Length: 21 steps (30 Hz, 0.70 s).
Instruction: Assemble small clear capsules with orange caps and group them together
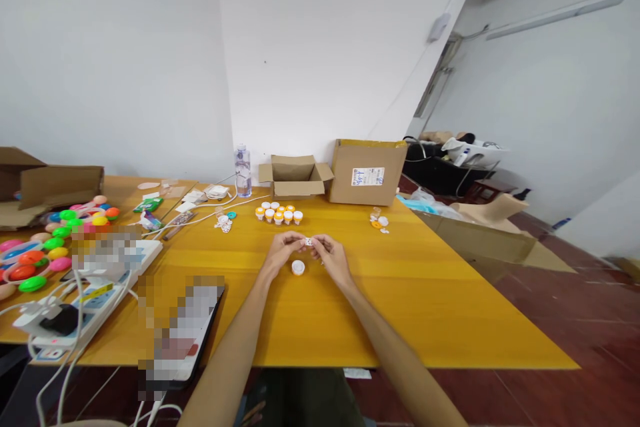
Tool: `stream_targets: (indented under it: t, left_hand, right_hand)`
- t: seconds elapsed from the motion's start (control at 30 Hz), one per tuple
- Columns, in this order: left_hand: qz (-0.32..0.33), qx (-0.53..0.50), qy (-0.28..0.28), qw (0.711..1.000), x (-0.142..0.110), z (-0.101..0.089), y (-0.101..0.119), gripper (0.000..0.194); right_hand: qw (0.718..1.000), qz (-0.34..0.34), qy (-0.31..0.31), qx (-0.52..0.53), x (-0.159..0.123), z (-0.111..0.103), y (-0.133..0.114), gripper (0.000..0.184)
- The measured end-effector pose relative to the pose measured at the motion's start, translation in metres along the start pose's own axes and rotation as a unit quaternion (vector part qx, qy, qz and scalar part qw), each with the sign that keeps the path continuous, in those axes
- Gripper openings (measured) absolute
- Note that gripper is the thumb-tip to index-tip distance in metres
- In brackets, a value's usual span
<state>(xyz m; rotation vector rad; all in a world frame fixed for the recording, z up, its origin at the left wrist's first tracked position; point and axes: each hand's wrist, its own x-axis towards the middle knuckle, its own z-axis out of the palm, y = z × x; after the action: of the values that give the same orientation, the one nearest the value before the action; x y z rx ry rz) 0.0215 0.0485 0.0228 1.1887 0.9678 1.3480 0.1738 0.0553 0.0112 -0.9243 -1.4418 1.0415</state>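
Over the middle of the table, my left hand (286,246) and my right hand (328,255) meet with their fingertips pinched on a small white piece with dark spots (309,241). Its exact kind is too small to make out. Just below the hands, a round white cup with an orange rim (298,267) stands on the table. Beyond them is a group of several small white cups, with orange and white tops (279,215). Loose white and teal parts (225,220) lie to the left of that group, and orange and white parts (380,221) to the right.
An open cardboard box (295,180), a closed carton (367,173) and a water bottle (243,172) line the back wall. On the left are colourful plastic balls (60,233), a power strip (100,300) with trailing cables, and a partly blurred phone-like device (200,327).
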Motion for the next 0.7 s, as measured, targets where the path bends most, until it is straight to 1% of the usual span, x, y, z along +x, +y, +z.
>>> stream_targets:
  t: [0.07, 0.13, 0.2, 0.27, 0.4, 0.47, 0.53, 0.6, 0.7]
  left_hand:
    - [-0.003, 0.001, 0.004, 1.0, 0.001, -0.001, -0.002, 0.025]
    - [-0.005, -0.001, 0.013, 1.0, 0.002, -0.002, -0.004, 0.023]
    - [-0.005, -0.005, 0.026, 1.0, 0.004, -0.004, -0.006, 0.023]
    - [-0.007, -0.009, 0.04, 0.999, 0.005, -0.005, -0.008, 0.023]
    - [-0.011, -0.016, 0.062, 0.998, 0.006, -0.006, -0.01, 0.024]
    - [-0.01, -0.018, 0.068, 0.997, 0.007, -0.007, -0.011, 0.025]
    - [-0.009, -0.018, 0.072, 0.997, 0.007, -0.007, -0.012, 0.026]
    - [-0.008, -0.017, 0.076, 0.997, 0.008, -0.008, -0.013, 0.026]
    - [-0.005, -0.017, 0.079, 0.997, 0.009, -0.008, -0.015, 0.026]
  right_hand:
    - [0.999, -0.014, 0.006, -0.029, 0.0, -0.002, -0.001, 0.04]
    - [0.995, -0.043, 0.02, -0.087, 0.0, -0.006, -0.003, 0.037]
    - [0.982, -0.08, 0.033, -0.17, 0.0, -0.013, -0.007, 0.033]
    - [0.958, -0.107, 0.027, -0.263, 0.0, -0.02, -0.009, 0.031]
    - [0.897, -0.115, -0.047, -0.425, -0.002, -0.033, -0.008, 0.027]
    - [0.866, -0.131, -0.088, -0.475, -0.004, -0.038, -0.006, 0.023]
    - [0.843, -0.143, -0.119, -0.505, -0.005, -0.042, -0.004, 0.018]
    - [0.831, -0.144, -0.141, -0.518, -0.006, -0.045, -0.003, 0.012]
    - [0.831, -0.143, -0.172, -0.508, -0.006, -0.046, -0.002, 0.007]
